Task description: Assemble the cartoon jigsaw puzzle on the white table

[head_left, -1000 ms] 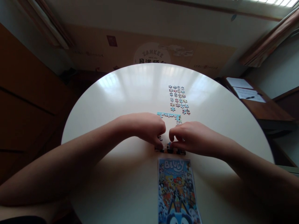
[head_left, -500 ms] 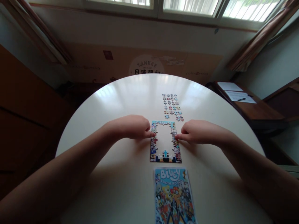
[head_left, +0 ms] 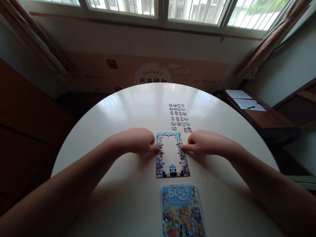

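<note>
On the white round table lies a rectangular puzzle frame (head_left: pixel 159 164) of joined edge pieces, its middle showing bare table. My left hand (head_left: pixel 143 141) touches its left side with a fingertip, the other fingers curled in. On the opposite side, my right hand (head_left: pixel 202 142) rests a fingertip on the frame's right edge, its remaining fingers also folded. Neither hand shows anything held. Beyond the frame, loose puzzle pieces (head_left: pixel 179 118) lie in rows. Nearer to me is a colourful Bluey picture sheet (head_left: pixel 182 210), cut off by the bottom of the view.
The white table (head_left: pixel 111 112) has a curved far edge. At the right stands a brown side table (head_left: pixel 256 117) with papers (head_left: pixel 249 104) and a pen on it. A wall with windows rises behind.
The view has tilted up slightly, so the windows show more and the table sits lower. Both hands stay at the sides of the frame, with fingertips at about the same spots.
</note>
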